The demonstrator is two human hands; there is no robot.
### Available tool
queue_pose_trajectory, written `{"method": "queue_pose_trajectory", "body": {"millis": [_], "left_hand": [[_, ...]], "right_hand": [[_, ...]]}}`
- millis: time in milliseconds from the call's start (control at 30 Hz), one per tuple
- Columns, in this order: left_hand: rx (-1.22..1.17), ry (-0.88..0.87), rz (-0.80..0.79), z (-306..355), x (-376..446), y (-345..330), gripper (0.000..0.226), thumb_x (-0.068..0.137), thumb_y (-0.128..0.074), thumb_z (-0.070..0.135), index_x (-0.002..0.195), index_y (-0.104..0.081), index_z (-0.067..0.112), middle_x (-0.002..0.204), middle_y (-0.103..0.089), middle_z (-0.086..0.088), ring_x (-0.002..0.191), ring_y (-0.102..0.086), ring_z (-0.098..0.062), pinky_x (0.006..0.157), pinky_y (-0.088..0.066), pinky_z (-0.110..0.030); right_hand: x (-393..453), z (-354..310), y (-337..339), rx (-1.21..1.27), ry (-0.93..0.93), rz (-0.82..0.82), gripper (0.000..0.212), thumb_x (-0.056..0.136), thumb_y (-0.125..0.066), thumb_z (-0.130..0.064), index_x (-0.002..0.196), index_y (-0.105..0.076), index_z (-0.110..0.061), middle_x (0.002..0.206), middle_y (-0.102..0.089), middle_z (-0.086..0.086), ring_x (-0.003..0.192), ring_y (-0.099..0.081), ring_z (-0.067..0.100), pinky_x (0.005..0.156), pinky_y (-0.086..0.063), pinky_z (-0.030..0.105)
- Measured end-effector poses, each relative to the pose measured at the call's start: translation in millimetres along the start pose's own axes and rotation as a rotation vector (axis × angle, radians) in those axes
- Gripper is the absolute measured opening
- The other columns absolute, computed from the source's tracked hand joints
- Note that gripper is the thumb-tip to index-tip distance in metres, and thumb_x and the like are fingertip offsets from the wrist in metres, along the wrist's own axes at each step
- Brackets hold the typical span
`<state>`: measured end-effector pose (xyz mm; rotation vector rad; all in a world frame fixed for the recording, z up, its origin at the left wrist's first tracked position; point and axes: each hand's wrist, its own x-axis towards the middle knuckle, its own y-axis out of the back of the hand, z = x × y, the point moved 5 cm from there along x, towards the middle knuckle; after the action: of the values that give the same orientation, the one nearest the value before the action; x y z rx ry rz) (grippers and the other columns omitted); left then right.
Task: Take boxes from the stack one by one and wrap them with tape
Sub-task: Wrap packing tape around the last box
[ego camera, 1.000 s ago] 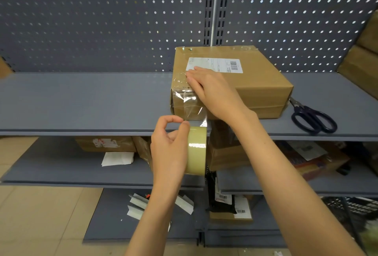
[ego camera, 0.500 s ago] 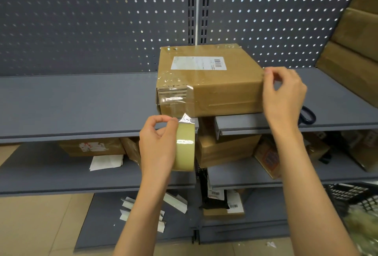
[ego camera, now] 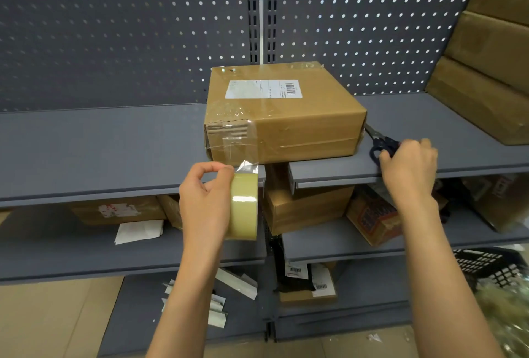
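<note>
Brown cardboard box with a white label (ego camera: 282, 117) on the top grey metal shelf (ego camera: 100, 143), tape strip running from its front left corner to the roll.

Left hand (ego camera: 204, 203) curled around the pale yellow roll of clear tape (ego camera: 243, 206), held just below the shelf's front edge, thumb and forefinger pinching near the loose strip. Right hand (ego camera: 408, 167) curled over the dark-handled scissors (ego camera: 382, 143) lying just right of the box, blades hidden partly behind its corner; actual grip on the handles not discernible. Stack of brown cartons (ego camera: 492, 57) crowding the far right. Bare shelf left of the box. More boxes (ego camera: 309, 208) and a white paper sheet (ego camera: 138, 231) on the shelf beneath; black basket (ego camera: 483, 266) low right.
</note>
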<state>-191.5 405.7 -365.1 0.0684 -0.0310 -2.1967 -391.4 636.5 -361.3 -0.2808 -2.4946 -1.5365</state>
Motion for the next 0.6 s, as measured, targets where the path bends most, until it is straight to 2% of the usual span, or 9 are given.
{"method": "queue_pose_trajectory", "body": {"millis": [200, 300, 367, 467, 533, 600], "left_hand": [[-0.006, -0.007, -0.001, 2, -2, 0, 0.007, 0.093, -0.058, 0.021, 0.087, -0.057, 0.025, 0.042, -0.051, 0.019, 0.039, -0.046, 0.006, 0.058, -0.038, -0.029], [-0.025, 0.003, 0.002, 2, -2, -1, 0.003, 0.093, -0.058, 0.022, 0.094, -0.055, 0.023, 0.043, -0.052, 0.021, 0.041, -0.049, 0.006, 0.056, -0.038, -0.029], [-0.036, 0.009, 0.004, 2, -2, -1, 0.005, 0.093, -0.058, 0.023, 0.092, -0.054, 0.025, 0.043, -0.053, 0.021, 0.048, -0.052, 0.000, 0.059, -0.040, -0.029], [-0.049, 0.013, 0.005, 2, -2, 0, 0.008, 0.093, -0.058, 0.023, 0.089, -0.053, 0.027, 0.043, -0.053, 0.022, 0.059, -0.049, -0.010, 0.064, -0.041, -0.034], [-0.053, 0.016, 0.009, 1, -2, 0, 0.009, 0.093, -0.058, 0.022, 0.088, -0.054, 0.028, 0.043, -0.052, 0.022, 0.059, -0.048, -0.010, 0.064, -0.040, -0.034], [-0.051, 0.023, 0.014, 0, -2, 0, 0.009, 0.093, -0.057, 0.021, 0.087, -0.054, 0.027, 0.042, -0.051, 0.022, 0.058, -0.047, -0.009, 0.063, -0.039, -0.033]], "right_hand": [[1, 2, -3, -0.021, -0.019, 0.004, 0.033, 0.099, -0.049, -0.015, 0.117, -0.050, 0.013, 0.126, -0.043, 0.033, 0.118, -0.037, 0.044, 0.093, -0.034, 0.043], [-1, 1, 3, 0.102, -0.051, 0.053, 0.035, 0.100, -0.045, -0.015, 0.123, -0.045, 0.011, 0.128, -0.045, 0.031, 0.120, -0.039, 0.042, 0.093, -0.034, 0.043], [-2, -5, 13, 0.266, -0.025, 0.107, 0.034, 0.101, -0.044, -0.017, 0.125, -0.045, 0.006, 0.126, -0.051, 0.026, 0.119, -0.044, 0.039, 0.091, -0.036, 0.042], [-5, -18, 34, 0.522, 0.101, 0.139, 0.031, 0.098, -0.051, -0.023, 0.123, -0.049, -0.005, 0.115, -0.057, 0.007, 0.111, -0.052, 0.024, 0.085, -0.039, 0.026], [-8, -28, 42, 0.683, 0.173, 0.054, 0.031, 0.092, -0.061, -0.026, 0.118, -0.054, -0.011, 0.104, -0.058, -0.003, 0.093, -0.057, 0.008, 0.074, -0.043, 0.011], [-14, -40, 45, 0.778, 0.246, -0.063, 0.029, 0.084, -0.072, -0.026, 0.107, -0.057, -0.015, 0.092, -0.062, -0.007, 0.075, -0.056, -0.004, 0.063, -0.045, 0.006]]}}
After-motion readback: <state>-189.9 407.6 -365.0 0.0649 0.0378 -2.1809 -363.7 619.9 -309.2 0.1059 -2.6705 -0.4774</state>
